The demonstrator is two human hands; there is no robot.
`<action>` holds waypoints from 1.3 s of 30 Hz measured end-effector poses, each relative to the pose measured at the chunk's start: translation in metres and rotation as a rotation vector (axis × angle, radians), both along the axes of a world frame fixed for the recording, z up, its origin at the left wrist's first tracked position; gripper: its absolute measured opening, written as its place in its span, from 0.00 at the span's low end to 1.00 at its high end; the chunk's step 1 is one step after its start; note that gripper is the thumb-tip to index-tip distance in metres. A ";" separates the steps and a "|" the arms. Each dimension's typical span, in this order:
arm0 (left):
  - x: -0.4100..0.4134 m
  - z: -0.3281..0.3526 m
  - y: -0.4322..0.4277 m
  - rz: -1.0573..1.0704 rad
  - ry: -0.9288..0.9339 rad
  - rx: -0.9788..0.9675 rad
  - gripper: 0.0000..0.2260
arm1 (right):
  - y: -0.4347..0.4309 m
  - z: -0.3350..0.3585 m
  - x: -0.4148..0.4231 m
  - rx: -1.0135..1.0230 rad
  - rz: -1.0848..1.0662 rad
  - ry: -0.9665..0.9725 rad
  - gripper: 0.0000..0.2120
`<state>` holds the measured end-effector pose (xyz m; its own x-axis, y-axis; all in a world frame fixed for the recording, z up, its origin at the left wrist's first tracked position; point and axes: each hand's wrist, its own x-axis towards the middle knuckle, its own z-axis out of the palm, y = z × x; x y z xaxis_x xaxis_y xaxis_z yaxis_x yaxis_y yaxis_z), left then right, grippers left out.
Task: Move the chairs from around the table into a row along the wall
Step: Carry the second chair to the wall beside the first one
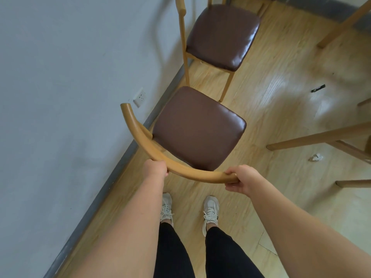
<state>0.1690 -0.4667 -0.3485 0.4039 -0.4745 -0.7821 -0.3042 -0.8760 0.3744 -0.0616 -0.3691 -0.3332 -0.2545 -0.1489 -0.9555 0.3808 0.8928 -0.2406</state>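
Beside the grey wall stands the near chair, its seat just short of a second chair farther along. Left hand clasps the curved backrest; right hand grips its other end. Table legs lie rightward.

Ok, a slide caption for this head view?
Both hands grip a chair's curved backrest beside the wall, behind another chair.

The wooden floor carried two chairs: near chair just beyond the left hand, far chair farther ahead; crumpled scrap lay right.
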 end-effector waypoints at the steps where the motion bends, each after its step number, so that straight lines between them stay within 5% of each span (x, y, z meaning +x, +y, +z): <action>1: 0.002 0.000 -0.006 -0.027 -0.007 -0.015 0.06 | 0.001 0.000 0.005 0.003 0.023 0.001 0.12; 8: 0.030 0.003 -0.069 -0.155 0.044 -0.093 0.08 | -0.019 -0.005 0.066 0.019 0.011 -0.042 0.08; 16: 0.054 0.015 -0.132 -0.192 0.294 -0.145 0.07 | -0.063 -0.003 0.141 -0.117 -0.050 -0.103 0.16; 19: 0.063 0.012 -0.129 -0.230 0.304 -0.106 0.16 | -0.077 0.002 0.159 -0.107 -0.019 -0.065 0.15; 27: 0.061 0.003 -0.063 -0.264 0.417 0.125 0.34 | -0.081 0.017 0.161 -0.098 0.385 0.170 0.13; 39: 0.062 0.012 -0.130 -0.174 0.324 0.091 0.27 | -0.126 0.005 0.161 -0.217 0.597 0.007 0.14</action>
<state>0.2315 -0.5971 -0.3366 0.0480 -0.4366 -0.8984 -0.3297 -0.8559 0.3984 0.0991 -0.4956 -0.3281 -0.0739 -0.4571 -0.8863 -0.1704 0.8815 -0.4404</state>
